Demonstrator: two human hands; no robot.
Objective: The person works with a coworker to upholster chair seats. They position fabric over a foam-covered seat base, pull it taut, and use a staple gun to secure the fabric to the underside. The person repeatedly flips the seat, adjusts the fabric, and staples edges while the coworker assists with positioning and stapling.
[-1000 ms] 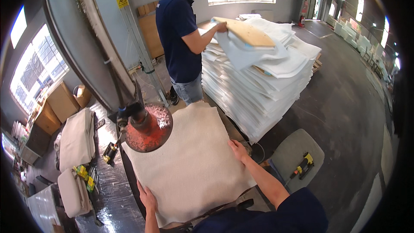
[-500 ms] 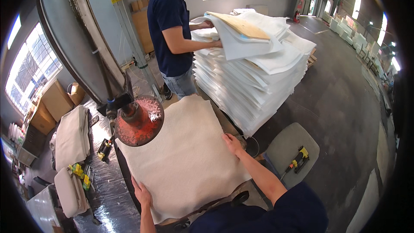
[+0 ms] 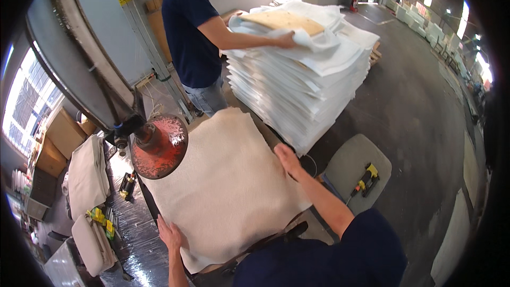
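Note:
A beige, felt-like fabric sheet (image 3: 228,191) lies spread in front of me, its left edge partly under a red, paint-worn press disc (image 3: 159,148). My left hand (image 3: 169,234) rests at the sheet's lower left edge, open with its fingers stretched out. Along the right edge is my right hand (image 3: 287,160), its fingers loosely extended beside the fabric and no tool in it. Whether the right fingertips touch the sheet is hard to see. What supports the fabric is mostly hidden beneath it.
A co-worker (image 3: 191,37) handles white sheets on a tall stack (image 3: 297,90), with a wooden board (image 3: 287,21) on top. A yellow-black staple gun (image 3: 365,179) lies on a grey padded panel (image 3: 345,165) at right. Folded beige fabric (image 3: 89,172) and another tool (image 3: 127,186) are at left.
My view has shifted slightly. My right hand has slid a little farther up along the fabric's right edge. The co-worker's near arm has reached across the white sheets, now lying lower.

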